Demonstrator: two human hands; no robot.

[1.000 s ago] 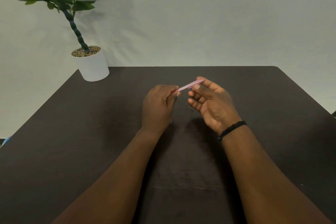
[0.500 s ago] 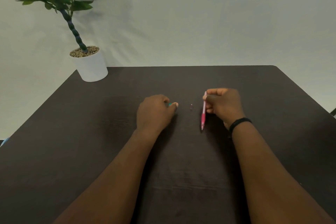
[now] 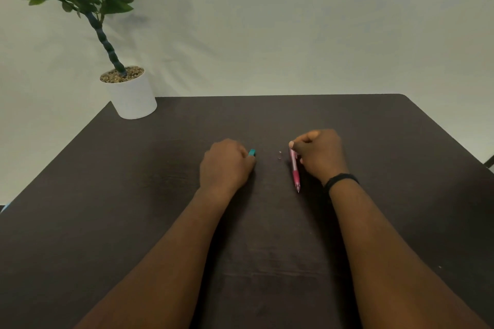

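Both hands rest low on the dark brown wooden table (image 3: 401,168), near its middle and a little apart. Its fingers curled, the left hand (image 3: 227,165) pinches a small teal plastic piece (image 3: 252,152), which peeks out at the fingertips on the side facing the other hand. Closed into a loose fist, the right hand (image 3: 318,155) grips a slim pink plastic pen (image 3: 294,169) by its upper end, with the darker pink grip and the tip pointing back toward the person, down at the tabletop. Between the hands, 2 tiny pale specks (image 3: 280,155) lie on the table just beside the pen. A black wristband (image 3: 340,181) circles the right wrist. At the far left corner stands a white cylindrical pot (image 3: 132,99) with a green leafy plant.
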